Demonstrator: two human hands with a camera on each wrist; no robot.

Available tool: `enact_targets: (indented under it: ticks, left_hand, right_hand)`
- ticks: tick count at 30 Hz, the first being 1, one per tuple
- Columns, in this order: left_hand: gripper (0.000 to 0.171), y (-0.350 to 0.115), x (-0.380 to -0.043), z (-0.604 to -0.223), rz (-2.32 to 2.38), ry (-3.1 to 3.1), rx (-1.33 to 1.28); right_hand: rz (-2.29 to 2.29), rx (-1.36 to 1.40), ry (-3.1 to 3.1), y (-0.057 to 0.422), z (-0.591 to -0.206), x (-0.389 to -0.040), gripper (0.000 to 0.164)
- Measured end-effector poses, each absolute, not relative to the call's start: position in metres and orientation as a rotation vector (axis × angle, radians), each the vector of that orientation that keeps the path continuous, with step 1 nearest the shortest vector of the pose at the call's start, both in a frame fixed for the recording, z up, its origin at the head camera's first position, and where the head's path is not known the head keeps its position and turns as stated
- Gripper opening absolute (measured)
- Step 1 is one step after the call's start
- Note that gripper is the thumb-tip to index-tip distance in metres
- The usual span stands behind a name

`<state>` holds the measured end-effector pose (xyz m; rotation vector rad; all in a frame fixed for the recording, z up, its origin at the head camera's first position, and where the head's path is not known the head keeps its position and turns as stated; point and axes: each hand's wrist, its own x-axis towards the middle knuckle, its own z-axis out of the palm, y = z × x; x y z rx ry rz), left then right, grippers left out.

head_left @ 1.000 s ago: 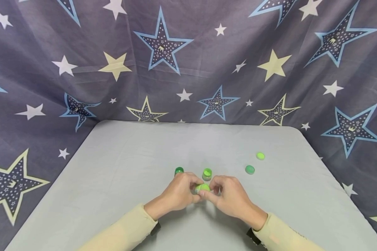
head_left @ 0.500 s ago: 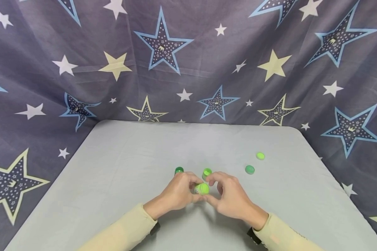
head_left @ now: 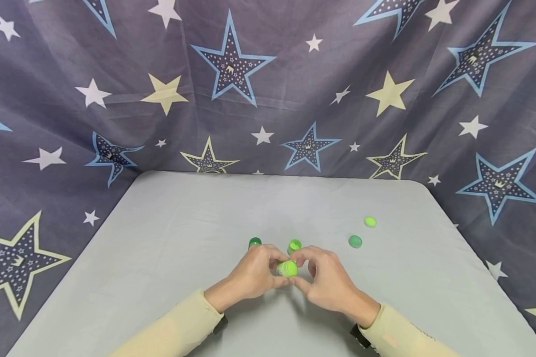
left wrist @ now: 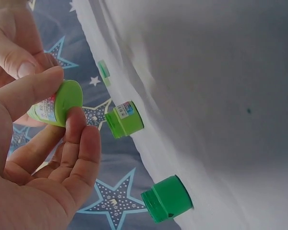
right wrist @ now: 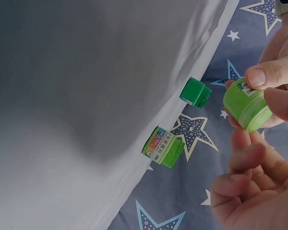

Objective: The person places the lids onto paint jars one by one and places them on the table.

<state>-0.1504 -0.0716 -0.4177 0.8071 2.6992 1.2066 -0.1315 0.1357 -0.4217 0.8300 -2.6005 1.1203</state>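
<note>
My left hand (head_left: pixel 255 271) grips a small lime-green paint jar (left wrist: pixel 69 98) by its base end, tilted so the lid faces right. My right hand (head_left: pixel 329 277) has thumb and fingertips at opposite edges of that jar's lime lid (right wrist: pixel 259 116), pinching its rim. The lid is on the jar. Just beyond the hands stands an uncapped lime-green jar (right wrist: pixel 159 143) with a printed label. To its left is a dark green jar (left wrist: pixel 170 199), partly covered by my left hand in the head view.
Two loose lids lie on the table at the right: a lime one (head_left: pixel 370 221) farther back and a darker green one (head_left: pixel 355 241) nearer. The grey-covered table (head_left: pixel 196 213) ends at a star-patterned cloth (head_left: pixel 268 99) behind.
My right thumb has slid off the lid's face to its near edge, and the right fingers have shifted slightly left along the far edge. The left hand and jar stay nearly still.
</note>
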Motion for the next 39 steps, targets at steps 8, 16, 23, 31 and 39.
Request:
enact_targets:
  ticks: [8, 16, 23, 31, 39]
  left_hand:
    - [0.030, -0.071, -0.151, -0.418, 1.193, 2.702, 0.810]
    - [0.029, -0.072, -0.151, -0.418, 1.183, 2.705, 0.809]
    - [0.029, -0.074, -0.151, -0.417, 1.183, 2.708, 0.810]
    - [0.031, -0.080, -0.153, -0.417, 1.234, 2.744, 0.811]
    - [0.033, -0.085, -0.154, -0.415, 1.249, 2.796, 0.765]
  right_hand:
    - [1.093, 0.800, -2.620, 0.135, -0.422, -0.131, 0.028]
    - [1.105, 0.795, -2.626, 0.134, -0.422, -0.130, 0.023]
    - [1.079, 0.779, -2.610, 0.137, -0.421, -0.131, 0.034]
    - [1.028, 0.726, -2.589, 0.144, -0.417, -0.133, 0.030]
    - [0.988, 0.692, -2.569, 0.150, -0.418, -0.134, 0.031]
